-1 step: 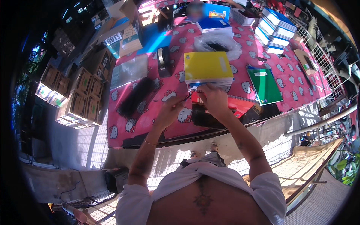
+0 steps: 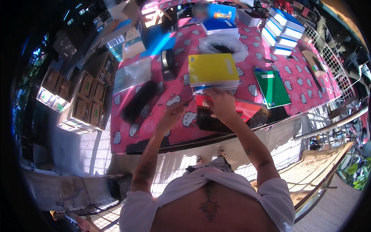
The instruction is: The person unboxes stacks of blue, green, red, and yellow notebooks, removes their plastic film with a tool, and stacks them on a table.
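Observation:
A yellow notebook tops a stack with blue and white edges on the table, straight ahead of me. My right hand bends its fingers against the near edge of this stack; what they grip, if anything, is hidden. Below that hand lies a red spiral notebook, partly over a dark item. To the left, my left hand is closed over the cloth, a short thin dark piece showing at its fingertips. Beyond it lies a bundle of fine black strands.
A pink patterned cloth covers the table. A tape dispenser, clear plastic sheets, a plastic bag and a green notebook surround the stack. A tall blue-and-white notebook stack stands far right; cardboard boxes stand left.
My left hand has drawn slightly left and down, away from the right hand. The thin dark piece that spanned toward the right hand now shows only at the left fingertips.

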### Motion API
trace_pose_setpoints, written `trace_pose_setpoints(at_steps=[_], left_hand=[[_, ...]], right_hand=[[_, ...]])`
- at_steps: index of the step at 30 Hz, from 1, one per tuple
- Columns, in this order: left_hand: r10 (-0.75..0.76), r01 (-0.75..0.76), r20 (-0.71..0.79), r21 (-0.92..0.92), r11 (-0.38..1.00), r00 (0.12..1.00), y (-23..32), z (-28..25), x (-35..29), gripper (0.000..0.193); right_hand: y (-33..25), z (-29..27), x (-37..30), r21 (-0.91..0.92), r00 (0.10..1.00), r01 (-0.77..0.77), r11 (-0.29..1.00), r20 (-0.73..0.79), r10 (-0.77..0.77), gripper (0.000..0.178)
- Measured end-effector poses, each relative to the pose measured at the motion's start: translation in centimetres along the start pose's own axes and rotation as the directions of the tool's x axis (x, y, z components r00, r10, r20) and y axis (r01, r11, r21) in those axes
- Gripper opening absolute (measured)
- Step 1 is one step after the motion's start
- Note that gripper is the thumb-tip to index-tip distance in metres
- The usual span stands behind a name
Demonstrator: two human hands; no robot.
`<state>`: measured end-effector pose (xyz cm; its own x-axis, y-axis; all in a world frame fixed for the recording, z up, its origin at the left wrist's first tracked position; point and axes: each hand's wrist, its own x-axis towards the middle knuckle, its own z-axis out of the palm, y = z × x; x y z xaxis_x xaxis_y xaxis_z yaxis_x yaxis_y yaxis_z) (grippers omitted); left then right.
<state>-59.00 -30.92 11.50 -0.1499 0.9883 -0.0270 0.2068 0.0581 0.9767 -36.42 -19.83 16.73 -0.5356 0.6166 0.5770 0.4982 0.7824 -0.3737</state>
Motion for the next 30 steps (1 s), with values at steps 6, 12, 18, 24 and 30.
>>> trace_pose_setpoints(at_steps=[6,12,18,24,30], left_hand=[[0.495,-0.183,-0.051,0.892,0.413,0.867,-7.7,-0.2,-1.3,0.039],[0.285,-0.522,0.437,0.721,0.456,0.853,11.7,11.2,6.9,0.032],[0.509,-0.453,0.045,0.525,0.720,0.860,18.7,15.9,13.0,0.010],[0.231,-0.211,-0.185,0.121,0.970,0.955,9.4,29.7,23.8,0.031],[0.565,-0.495,0.127,0.658,0.567,0.816,6.9,23.4,22.6,0.038]], right_hand=[[11.0,-10.2,-1.6,0.044,0.892,-0.298,0.953,-0.341,0.295,0.033],[37.3,-11.3,-12.3,-0.205,0.670,-0.740,0.641,-0.315,0.672,0.047],[38.6,-10.5,-17.4,-0.314,0.571,-0.805,0.504,-0.175,0.802,0.063],[39.6,-10.2,-17.4,-0.231,0.553,-0.833,0.503,-0.289,0.782,0.059],[44.0,-13.6,-19.6,0.304,0.437,-0.825,0.477,-0.192,0.878,0.048]])
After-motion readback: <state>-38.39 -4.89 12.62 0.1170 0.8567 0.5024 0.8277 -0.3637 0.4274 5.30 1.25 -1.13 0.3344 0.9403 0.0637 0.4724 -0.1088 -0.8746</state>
